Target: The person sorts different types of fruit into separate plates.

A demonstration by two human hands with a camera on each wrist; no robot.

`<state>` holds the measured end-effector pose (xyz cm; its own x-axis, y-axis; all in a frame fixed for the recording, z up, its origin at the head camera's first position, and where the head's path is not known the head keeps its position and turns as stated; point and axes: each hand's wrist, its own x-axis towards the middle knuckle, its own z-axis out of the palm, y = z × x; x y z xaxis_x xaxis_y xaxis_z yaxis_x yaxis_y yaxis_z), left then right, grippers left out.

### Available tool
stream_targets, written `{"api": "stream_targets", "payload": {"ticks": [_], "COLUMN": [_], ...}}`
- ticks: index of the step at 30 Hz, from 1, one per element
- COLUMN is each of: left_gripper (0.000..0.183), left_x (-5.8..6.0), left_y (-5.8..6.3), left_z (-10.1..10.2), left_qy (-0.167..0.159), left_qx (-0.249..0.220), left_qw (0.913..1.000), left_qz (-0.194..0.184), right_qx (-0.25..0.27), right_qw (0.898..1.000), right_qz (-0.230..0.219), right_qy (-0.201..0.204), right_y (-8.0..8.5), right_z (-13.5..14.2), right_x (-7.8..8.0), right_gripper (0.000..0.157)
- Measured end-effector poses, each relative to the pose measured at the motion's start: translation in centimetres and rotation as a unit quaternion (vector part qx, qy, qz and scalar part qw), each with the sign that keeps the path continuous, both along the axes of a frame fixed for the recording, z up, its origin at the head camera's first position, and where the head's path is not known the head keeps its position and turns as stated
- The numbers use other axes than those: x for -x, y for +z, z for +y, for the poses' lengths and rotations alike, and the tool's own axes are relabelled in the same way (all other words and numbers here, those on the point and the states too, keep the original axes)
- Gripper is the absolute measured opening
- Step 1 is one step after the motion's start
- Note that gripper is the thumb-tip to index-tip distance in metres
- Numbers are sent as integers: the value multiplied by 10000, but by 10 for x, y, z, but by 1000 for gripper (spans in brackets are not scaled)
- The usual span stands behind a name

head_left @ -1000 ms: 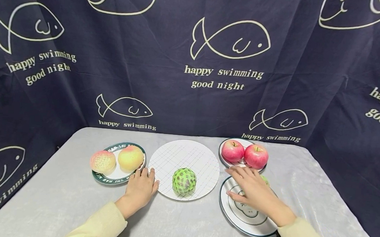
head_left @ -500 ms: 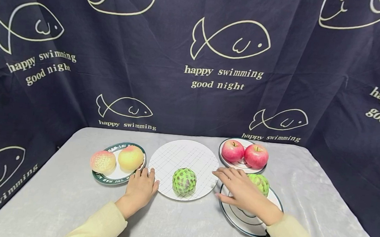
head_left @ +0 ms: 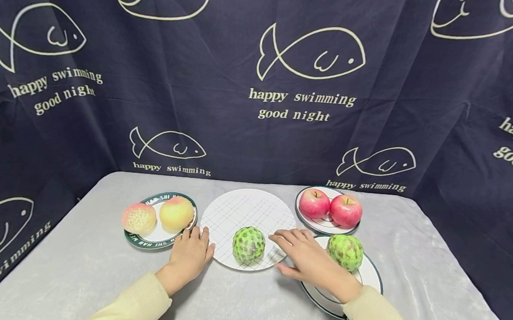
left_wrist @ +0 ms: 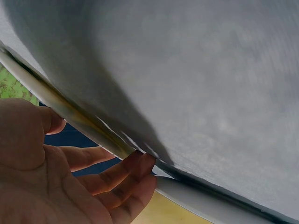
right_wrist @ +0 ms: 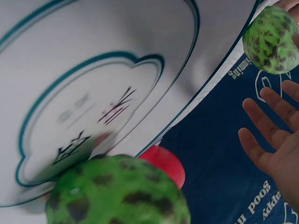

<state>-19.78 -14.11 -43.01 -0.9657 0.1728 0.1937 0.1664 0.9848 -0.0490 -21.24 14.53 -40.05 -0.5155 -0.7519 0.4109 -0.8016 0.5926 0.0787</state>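
Note:
A green sugar apple (head_left: pixel 249 245) sits on the front part of the round white plate (head_left: pixel 244 205) with a grid pattern. My right hand (head_left: pixel 316 262) hovers over that plate's right edge, fingers extended toward the fruit and holding nothing. Behind this hand, another sugar apple (head_left: pixel 346 252) lies on a white plate (head_left: pixel 371 284) with a dark rim line; it looms large in the right wrist view. My left hand (head_left: pixel 187 257) rests between the gridded plate and a green-rimmed plate (head_left: pixel 152 245), its fingertips (left_wrist: pixel 145 161) right at the plate edges in the left wrist view.
Two peaches (head_left: pixel 176 213) are on the green-rimmed plate at left. At back right, two red apples (head_left: pixel 346 211) share a small plate (head_left: pixel 302 219). A grey cloth (head_left: pixel 244 310) covers the table, and a dark blue fish-print curtain (head_left: pixel 257 145) encloses it behind and at both sides.
My right hand has moved left from over the right plate to the gridded plate's edge, uncovering the right sugar apple. My left hand and the fruit have stayed put.

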Motion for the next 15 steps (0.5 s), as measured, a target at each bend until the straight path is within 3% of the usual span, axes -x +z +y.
{"api": "stream_targets", "payload": {"ticks": [15], "left_gripper": [48], "left_x": [0], "left_y": [0], "left_z": [0], "left_qy": [12], "left_qx": [-3], "left_qw": [10000], "left_qz": [-36], "right_qx": [23], "right_qw": [9998], "right_qz": [58], "right_qy": [187], "right_y": [3], "right_z": [-23], "right_x": [3], "right_gripper": [57]}}
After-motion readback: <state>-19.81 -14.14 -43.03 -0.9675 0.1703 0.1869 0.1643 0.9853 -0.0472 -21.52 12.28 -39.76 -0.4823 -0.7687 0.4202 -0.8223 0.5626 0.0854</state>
